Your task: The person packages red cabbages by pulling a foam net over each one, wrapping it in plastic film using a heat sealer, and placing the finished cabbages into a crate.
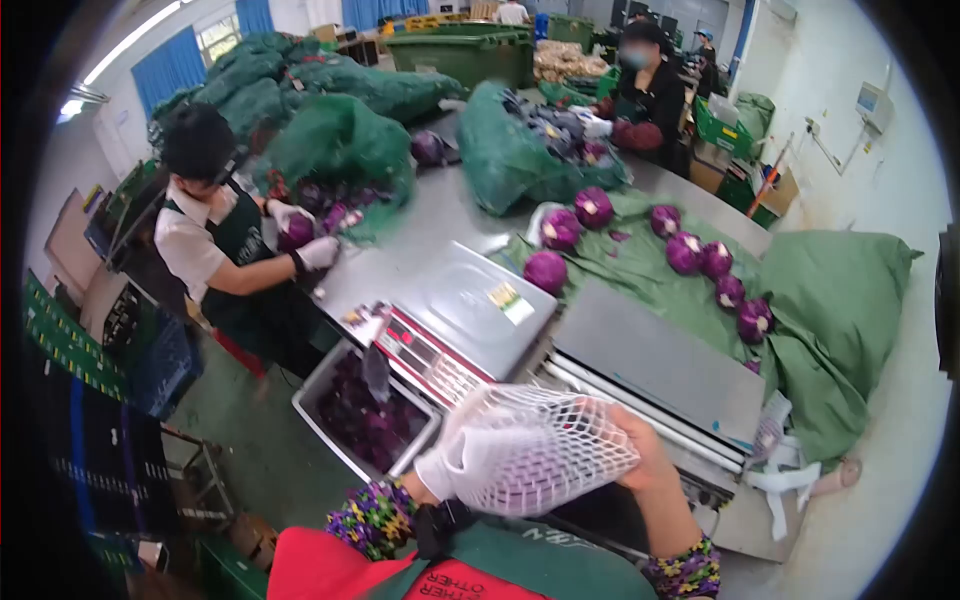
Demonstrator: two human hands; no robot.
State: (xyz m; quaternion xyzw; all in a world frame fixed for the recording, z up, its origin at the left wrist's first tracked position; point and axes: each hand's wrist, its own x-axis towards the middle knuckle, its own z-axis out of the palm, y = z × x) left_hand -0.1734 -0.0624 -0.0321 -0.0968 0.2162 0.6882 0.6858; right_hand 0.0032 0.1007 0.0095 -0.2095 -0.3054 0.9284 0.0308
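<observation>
A white foam mesh sleeve (560,445) is stretched between my two hands in front of my chest. My left hand (452,468), in a white glove, is at the sleeve's left end, its fingers partly hidden by the mesh. A purple tint shows through the netting, but I cannot make out what is inside. My right hand (648,448), bare, grips the sleeve's right end. Just beyond are a red-and-silver weighing scale (480,320) and a flat grey sealing machine (650,365).
Several red cabbages (685,252) lie on green cloth (640,290) at the right. A grey bin (425,445) holds purple leaves. Across the steel table (375,270), a co-worker (235,230) handles a cabbage. Green mesh sacks (340,150) stand behind; another person (655,100) is farther back.
</observation>
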